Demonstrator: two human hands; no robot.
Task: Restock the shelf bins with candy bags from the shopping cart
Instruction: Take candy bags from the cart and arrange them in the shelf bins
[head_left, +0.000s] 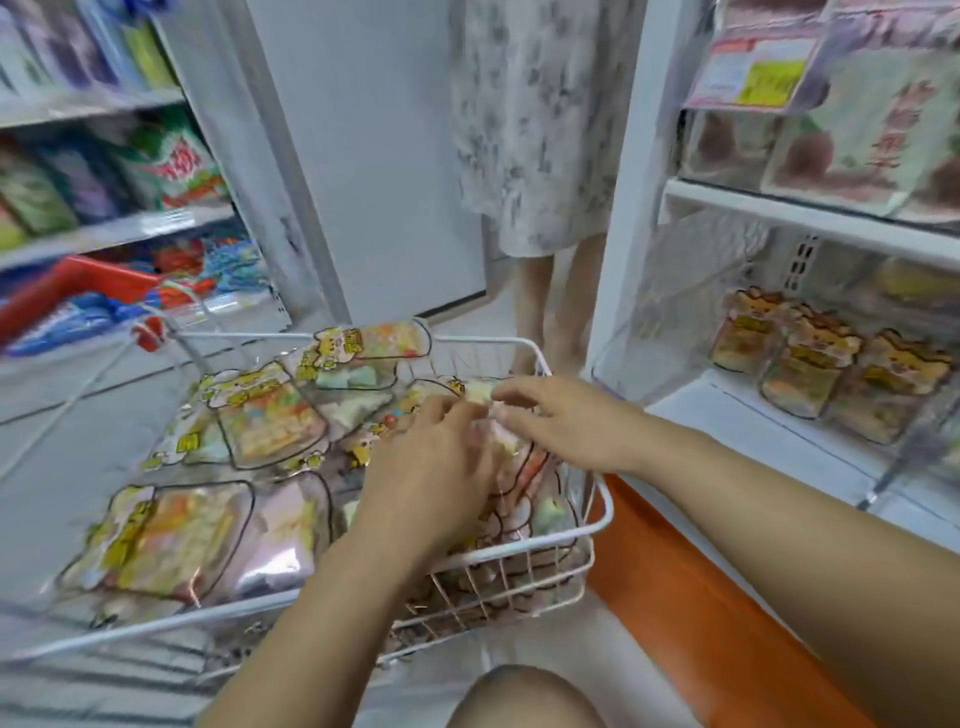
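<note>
Knee (519, 696) sits below the cart (602, 519) near edge. Left hand (431, 457) and right hand (566, 421) both pinch one candy bag (519, 473) at the cart's right edge; lift straight, clearing the wire.

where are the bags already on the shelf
Head view, right side: the bags stand in a row in the clear bin on the low shelf, right of the cart.

Two hands (434, 460) (569, 423), one cart (467, 339).
</note>
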